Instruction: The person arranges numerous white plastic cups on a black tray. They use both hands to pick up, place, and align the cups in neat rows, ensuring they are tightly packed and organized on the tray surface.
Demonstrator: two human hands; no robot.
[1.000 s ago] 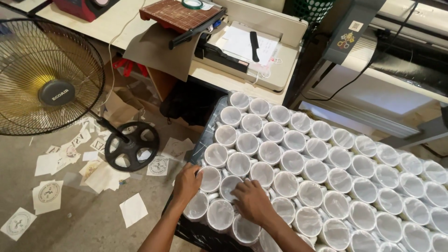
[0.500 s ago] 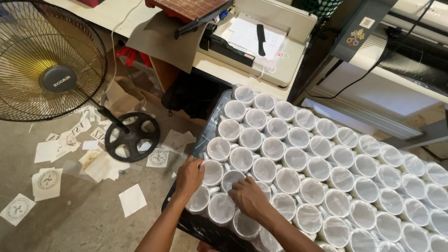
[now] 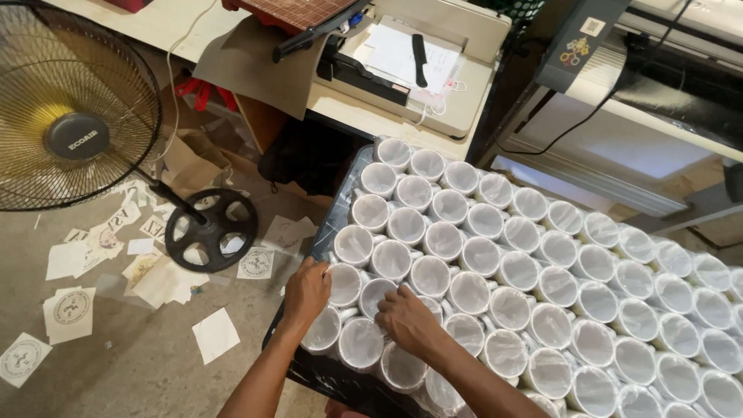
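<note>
Concrete floor, strewn with paper, borders a dark tray packed with white mugs standing upright in tight diagonal rows. Nearest the viewer, the left hand curls over the tray's near-left edge, fingers wrapped on the outer side of a mug in the edge row; whether it grips or merely steadies cannot be told. Just beside it, the right hand lies palm down across the next rows, fingertips bent onto the rim of a neighbouring mug, holding nothing free of the tray. That mug sits between the two hands, the right hand's fingers being the closer; the rows run away from the hands toward the upper right.

On the floor to the left lie square white paper sheets printed with round dark emblems, and one blank white square. Farther off stands a black pedestal fan on a round spoked base. Beyond the tray, a beige desk carries a flat machine topped with white paper and a black comb; a grey appliance bearing small square stickers stands at right.
</note>
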